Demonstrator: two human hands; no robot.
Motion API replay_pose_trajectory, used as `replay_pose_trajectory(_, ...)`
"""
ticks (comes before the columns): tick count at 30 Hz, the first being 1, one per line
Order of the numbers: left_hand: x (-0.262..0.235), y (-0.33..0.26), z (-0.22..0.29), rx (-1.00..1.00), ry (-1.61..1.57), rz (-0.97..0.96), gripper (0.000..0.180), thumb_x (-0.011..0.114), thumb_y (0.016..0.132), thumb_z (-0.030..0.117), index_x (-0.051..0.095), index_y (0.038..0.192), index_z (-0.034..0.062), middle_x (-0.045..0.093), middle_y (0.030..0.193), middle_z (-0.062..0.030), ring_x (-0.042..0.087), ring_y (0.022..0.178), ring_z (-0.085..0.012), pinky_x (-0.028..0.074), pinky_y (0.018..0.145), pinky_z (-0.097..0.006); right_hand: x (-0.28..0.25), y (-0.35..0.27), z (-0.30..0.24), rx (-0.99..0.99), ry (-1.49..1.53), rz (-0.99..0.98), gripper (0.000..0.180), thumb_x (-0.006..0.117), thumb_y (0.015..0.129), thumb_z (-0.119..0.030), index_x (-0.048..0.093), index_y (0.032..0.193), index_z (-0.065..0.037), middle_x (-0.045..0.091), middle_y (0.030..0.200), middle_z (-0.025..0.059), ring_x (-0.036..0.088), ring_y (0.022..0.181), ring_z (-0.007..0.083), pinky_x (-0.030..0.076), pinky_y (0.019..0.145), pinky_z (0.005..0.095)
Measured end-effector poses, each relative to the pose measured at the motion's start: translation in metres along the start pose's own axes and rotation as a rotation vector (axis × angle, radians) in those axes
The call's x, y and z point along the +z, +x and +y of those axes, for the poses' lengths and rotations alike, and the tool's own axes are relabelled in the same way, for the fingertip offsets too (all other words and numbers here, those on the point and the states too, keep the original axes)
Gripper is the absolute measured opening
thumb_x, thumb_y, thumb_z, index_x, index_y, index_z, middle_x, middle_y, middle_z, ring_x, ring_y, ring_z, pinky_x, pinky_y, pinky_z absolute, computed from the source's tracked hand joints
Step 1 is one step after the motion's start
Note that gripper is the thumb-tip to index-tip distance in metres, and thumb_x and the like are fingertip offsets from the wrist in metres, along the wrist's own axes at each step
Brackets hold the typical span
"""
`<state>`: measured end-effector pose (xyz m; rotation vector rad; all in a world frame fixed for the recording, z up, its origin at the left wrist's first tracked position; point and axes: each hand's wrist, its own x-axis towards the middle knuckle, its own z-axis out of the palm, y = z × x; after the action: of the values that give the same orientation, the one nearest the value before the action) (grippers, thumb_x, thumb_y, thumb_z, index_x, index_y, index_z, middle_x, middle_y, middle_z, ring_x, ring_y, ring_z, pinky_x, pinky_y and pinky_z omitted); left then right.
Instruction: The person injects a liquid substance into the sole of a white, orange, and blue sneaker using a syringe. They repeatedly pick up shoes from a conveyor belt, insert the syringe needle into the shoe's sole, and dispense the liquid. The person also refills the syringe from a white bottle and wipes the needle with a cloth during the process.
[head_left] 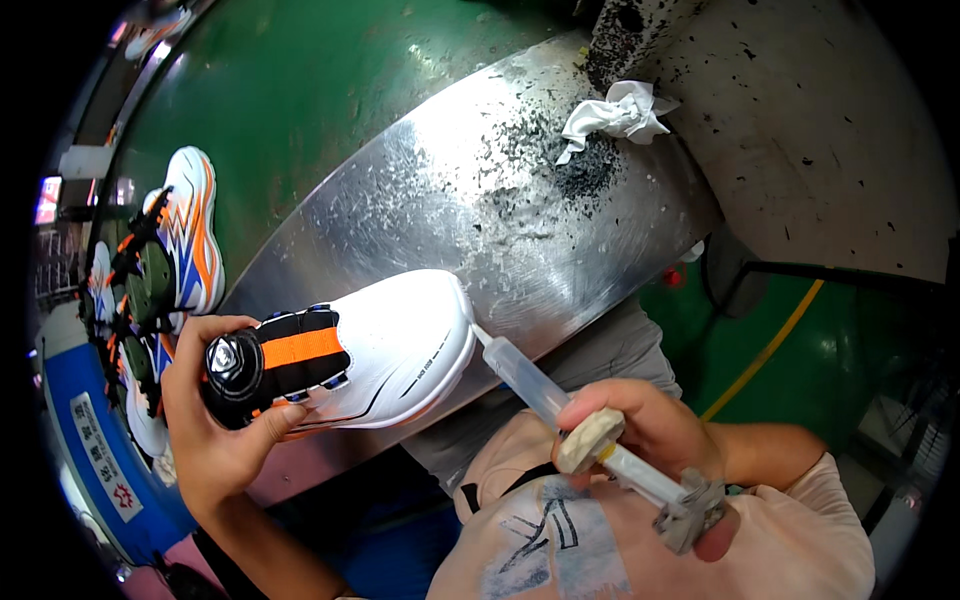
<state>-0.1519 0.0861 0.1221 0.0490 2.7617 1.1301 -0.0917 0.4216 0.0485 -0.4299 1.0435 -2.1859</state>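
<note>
Two hands are occupied with one white shoe (395,345), which is held over the near part of a metal bench (390,190); whether its sole is touching the metal cannot be told. The heel end of the shoe is clasped by the left hand (215,430), which is curled about the ankle opening with the thumb on the near side and a finger on the far side; this grip seems chosen so that the shoe is steadied from the back while its toe is left uncovered. A black insert (226,362) is seated in the shoe's opening, next to an orange strap (300,348). To the right of the shoe, a syringe (525,378) is gripped by the right hand (655,430), whose fingers are hooked around it at a pale pad (592,440). The syringe is slanted toward the shoe, and its nozzle (482,334) is brought to the sole edge at the toe; contact is likely but cannot be confirmed. The pad is probably fitted for a firmer hold, and the grey wrapping (690,512) on the plunger may be meant as a cushion. Left of the shoe, more shoes (195,230) are grouped closely, perhaps for easy reach. Beyond the shoe and to its right, a crumpled tissue (622,112) is laid beside black flecks (590,175), possibly to be out of the way.
</note>
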Motion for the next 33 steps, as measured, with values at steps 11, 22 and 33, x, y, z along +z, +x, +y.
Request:
replay_pose_trajectory(11,-0.037,0.117,-0.006,-0.012,-0.006,0.131,0.063,0.086,0.058,0.022,0.056,0.109,-0.0005,0.062,0.087,-0.0053,0.061,0.078,-0.0130,0.049,0.073,-0.025,-0.036,0.029,-0.034,-0.232,-0.385,0.032,0.118,0.091,0.059,-0.046,0.022,0.144,0.000,0.049,0.116,0.0133,0.053,0.096,0.0154,0.047,0.079,0.0271)
replay_pose_trajectory(22,0.024,0.277,0.003,0.095,-0.352,0.244,0.055,0.065,0.090,0.039,0.056,0.133,0.0063,0.063,0.119,-0.0124,0.060,0.103,-0.0165,0.048,0.088,-0.030,-0.038,0.023,-0.034,0.094,-1.213,-0.010,0.096,0.080,0.067,-0.049,0.035,0.138,-0.001,0.056,0.109,0.0153,0.060,0.090,0.0312,0.051,0.073,0.0368)
replay_pose_trajectory(33,-0.053,0.083,-0.195,-0.060,-0.193,0.806,0.070,0.083,0.072,0.011,0.050,0.131,-0.0030,0.055,0.127,-0.0153,0.055,0.111,-0.0229,0.043,0.097,-0.033,-0.052,0.031,-0.036,-0.151,-1.090,0.087,0.089,0.084,0.064,-0.041,0.037,0.130,-0.003,0.050,0.115,0.0136,0.061,0.096,0.0308,0.051,0.078,0.0376)
